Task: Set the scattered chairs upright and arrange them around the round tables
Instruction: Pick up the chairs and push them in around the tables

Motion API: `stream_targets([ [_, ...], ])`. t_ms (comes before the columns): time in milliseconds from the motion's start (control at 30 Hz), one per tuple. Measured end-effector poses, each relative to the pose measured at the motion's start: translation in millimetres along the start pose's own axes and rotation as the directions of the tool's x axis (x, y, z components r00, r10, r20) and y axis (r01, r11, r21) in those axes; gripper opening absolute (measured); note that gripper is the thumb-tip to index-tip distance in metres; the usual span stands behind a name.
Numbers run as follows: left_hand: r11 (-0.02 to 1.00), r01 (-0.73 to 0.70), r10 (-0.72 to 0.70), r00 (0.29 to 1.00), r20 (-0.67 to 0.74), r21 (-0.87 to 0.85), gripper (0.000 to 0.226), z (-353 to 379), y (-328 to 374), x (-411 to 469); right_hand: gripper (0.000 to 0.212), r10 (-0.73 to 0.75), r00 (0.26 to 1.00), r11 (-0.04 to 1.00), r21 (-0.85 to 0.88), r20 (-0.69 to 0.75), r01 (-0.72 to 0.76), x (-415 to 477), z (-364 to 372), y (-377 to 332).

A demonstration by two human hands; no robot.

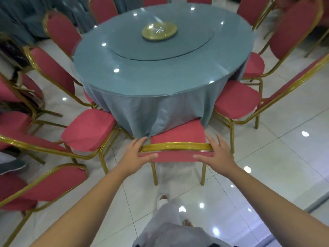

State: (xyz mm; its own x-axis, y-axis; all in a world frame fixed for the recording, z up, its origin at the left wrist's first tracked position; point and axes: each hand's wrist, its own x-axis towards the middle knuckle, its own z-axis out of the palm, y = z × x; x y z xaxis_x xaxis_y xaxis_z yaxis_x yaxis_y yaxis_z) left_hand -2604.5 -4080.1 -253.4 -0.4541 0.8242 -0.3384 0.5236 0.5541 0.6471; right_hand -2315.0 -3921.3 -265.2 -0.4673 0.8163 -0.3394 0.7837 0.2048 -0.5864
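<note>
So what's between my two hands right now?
In the head view, only the gold top rail and red back pad of the chair span between your left hand and right hand.

The chairs [178,134] have red padding and gold frames. A plain grey-blue cloth [151,111] covers the surface [142,82]; its centre disc [159,31] is gold. The floor [284,157] is white, gridded tile.
</note>
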Motion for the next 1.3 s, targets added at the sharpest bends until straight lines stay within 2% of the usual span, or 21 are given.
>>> stream_targets([
  [67,1.000,0.018,-0.018,1.000,0.019,-0.006,0.105,6.9,-6.8,0.7,0.115,0.054,0.997,0.998,0.009,0.054,-0.055,0.3,-2.3,-0.8],
  [133,0.998,-0.002,0.002,1.000,-0.002,0.056,0.098,13.6,-10.8,4.5,0.116,0.084,0.993,0.996,-0.030,0.084,-0.082,5.7,-2.5,-6.8],
  [267,0.989,-0.032,0.038,0.999,-0.034,0.147,0.088,21.0,-19.9,9.4,0.119,0.100,0.995,0.994,0.048,0.013,-0.101,9.5,8.9,-12.1],
  [367,0.992,-0.044,0.046,0.999,-0.019,0.120,0.087,17.9,-27.4,17.2,0.120,0.127,0.992,0.979,0.162,-0.020,-0.122,14.7,15.8,-17.2],
  [467,0.992,-0.036,0.035,0.999,0.008,0.119,0.088,1.3,-31.0,35.0,0.115,0.124,0.992,0.974,0.192,-0.022,-0.117,29.2,17.6,-34.6],
  [667,0.993,-0.068,0.068,0.998,0.003,0.095,0.087,-25.3,-27.7,70.3,0.106,0.119,0.993,0.983,0.143,-0.028,-0.114,69.8,7.1,-60.9],
  [800,0.993,-0.099,0.098,0.995,0.017,0.067,0.078,-19.8,-27.4,74.5,0.106,0.114,0.991,0.987,0.105,0.071,-0.121,81.2,-4.4,-54.1],
  [900,0.993,-0.115,0.114,0.993,0.014,0.025,0.072,-15.4,-30.3,75.9,0.111,0.114,0.990,0.989,0.081,0.086,-0.121,81.4,-5.9,-52.0],
  [1033,0.995,-0.095,0.094,0.994,0.048,0.020,0.077,-17.7,-29.3,77.4,0.120,0.108,0.992,0.991,0.074,0.069,-0.113,81.5,-5.9,-49.4],
  [1200,0.999,-0.030,0.023,0.987,0.157,0.043,0.076,-31.6,-19.0,78.8,0.107,0.080,0.985,0.987,0.123,0.155,-0.099,82.6,-18.2,-53.6],
  [1300,0.996,-0.022,0.008,0.988,0.151,0.090,0.076,-41.2,-23.9,70.4,0.108,0.059,0.983,0.998,-0.012,0.174,-0.058,77.4,-24.5,-58.0],
])
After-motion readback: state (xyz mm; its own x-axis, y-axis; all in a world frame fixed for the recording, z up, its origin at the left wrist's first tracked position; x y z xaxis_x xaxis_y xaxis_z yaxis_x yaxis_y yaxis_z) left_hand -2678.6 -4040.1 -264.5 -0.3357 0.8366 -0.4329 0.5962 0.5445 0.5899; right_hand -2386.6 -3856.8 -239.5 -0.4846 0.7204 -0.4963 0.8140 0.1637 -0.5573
